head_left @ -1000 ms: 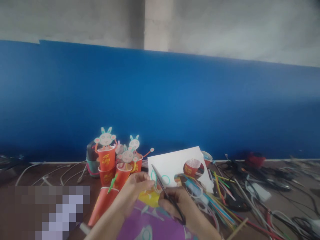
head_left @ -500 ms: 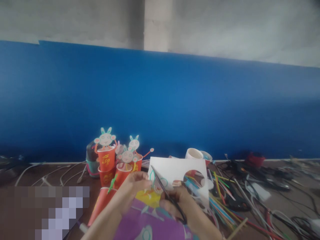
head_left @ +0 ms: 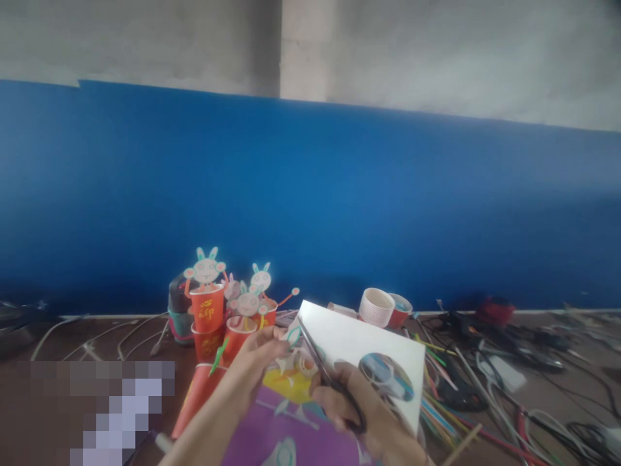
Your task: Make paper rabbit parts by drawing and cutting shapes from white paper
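Observation:
My left hand (head_left: 262, 356) pinches the left edge of a white sheet of paper (head_left: 359, 340), beside a small green-outlined leaf shape drawn on it. My right hand (head_left: 352, 395) is closed around black-handled scissors (head_left: 313, 346). The blades point up and left across the paper next to that outline; whether they are fully closed is unclear. A large oval hole is cut in the right part of the sheet, and coloured sticks show through it. Below my hands lies a purple sheet (head_left: 257, 427) with white paper scraps and a green-outlined cutout (head_left: 283, 452).
Red paper cups (head_left: 207, 309) with rabbit-faced paper figures (head_left: 206, 270) stand at left. Stacked white cups (head_left: 377, 307) are behind the paper. Coloured sticks (head_left: 439, 417) and tangled cables (head_left: 495, 395) lie at right. A blue panel (head_left: 310, 200) closes off the back.
The white sheet has turned clockwise, its right side lower and farther right, and the hole has moved with it. Both hands stay nearly in place, the scissors still at the outline.

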Action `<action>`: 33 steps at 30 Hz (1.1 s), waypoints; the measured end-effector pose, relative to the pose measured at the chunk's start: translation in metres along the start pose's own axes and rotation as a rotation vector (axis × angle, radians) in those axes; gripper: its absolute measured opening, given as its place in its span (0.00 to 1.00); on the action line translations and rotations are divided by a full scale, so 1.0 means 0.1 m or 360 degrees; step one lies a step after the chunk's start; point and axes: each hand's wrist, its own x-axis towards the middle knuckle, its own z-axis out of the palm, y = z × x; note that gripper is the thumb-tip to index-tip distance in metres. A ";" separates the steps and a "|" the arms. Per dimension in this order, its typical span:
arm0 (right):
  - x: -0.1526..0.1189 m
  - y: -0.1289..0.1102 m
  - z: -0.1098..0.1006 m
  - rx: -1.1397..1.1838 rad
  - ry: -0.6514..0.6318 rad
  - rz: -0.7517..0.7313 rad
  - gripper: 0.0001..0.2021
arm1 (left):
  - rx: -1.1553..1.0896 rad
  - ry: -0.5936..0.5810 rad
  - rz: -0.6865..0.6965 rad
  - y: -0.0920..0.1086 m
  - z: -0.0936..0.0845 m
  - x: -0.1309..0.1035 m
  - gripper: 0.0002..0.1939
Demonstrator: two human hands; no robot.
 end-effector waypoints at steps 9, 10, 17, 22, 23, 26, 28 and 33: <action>-0.07 0.10 0.21 0.0518 -0.0528 0.0086 0.26 | 0.0193 0.0145 0.0199 -0.08 0.00 0.04 0.11; -0.06 0.12 0.21 0.0472 -0.0586 0.0114 0.27 | 0.0229 0.0180 0.0181 -0.07 0.00 0.04 0.11; -0.03 0.04 0.12 -0.0331 -0.0315 -0.0248 0.29 | 0.0310 -0.0024 0.0070 0.06 0.05 -0.07 0.08; 0.00 -0.01 0.02 -0.0315 -0.0274 -0.0223 0.29 | 0.0432 -0.0297 0.0012 0.12 0.11 -0.10 0.06; 0.01 0.00 0.01 -0.0303 -0.0265 -0.0221 0.28 | 0.0453 -0.0313 0.0003 0.13 0.12 -0.10 0.05; 0.04 0.01 -0.02 -0.0297 -0.0265 -0.0207 0.25 | 0.0477 -0.0346 -0.0043 0.12 0.11 -0.10 0.04; 0.06 0.02 -0.04 -0.0298 -0.0240 -0.0193 0.24 | 0.0471 -0.0326 -0.0062 0.11 0.09 -0.10 0.04; 0.09 0.01 -0.09 -0.0470 -0.0131 -0.0135 0.21 | 0.0511 -0.0188 -0.0079 0.06 0.05 -0.06 0.06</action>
